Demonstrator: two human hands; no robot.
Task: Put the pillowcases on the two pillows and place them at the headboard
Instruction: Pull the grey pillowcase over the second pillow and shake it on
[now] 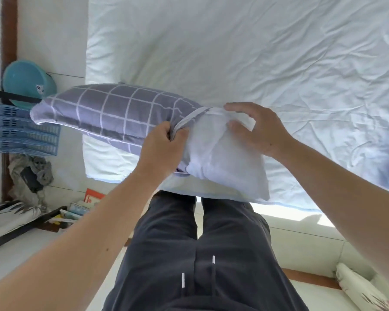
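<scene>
A wide bed fills the upper frame under a wrinkled white sheet. The person stands at its near edge in dark trousers with two white drawstring tips.

The pillow is held above the bed's near edge, lying left to right. A grey pillowcase with a white grid covers its left part; the white right end sticks out bare, reaching past the edge of the bed. No second pillow can be made out for certain.

The left hand has its fingers curled tight, gripping the bunched hem of the pillowcase where it meets the bare pillow. The right hand is half open, thumb and fingers bent, pinching into the white pillow fabric just beside the hem.

On the floor at left stand a blue slatted crate and, behind it, a teal basin with a small white sticker whose print is too small to read. Below lie a crumpled grey cloth, a floral cushion and some boxes, one red and white, their writing illegible. Another floral cushion sits at the lower right.
</scene>
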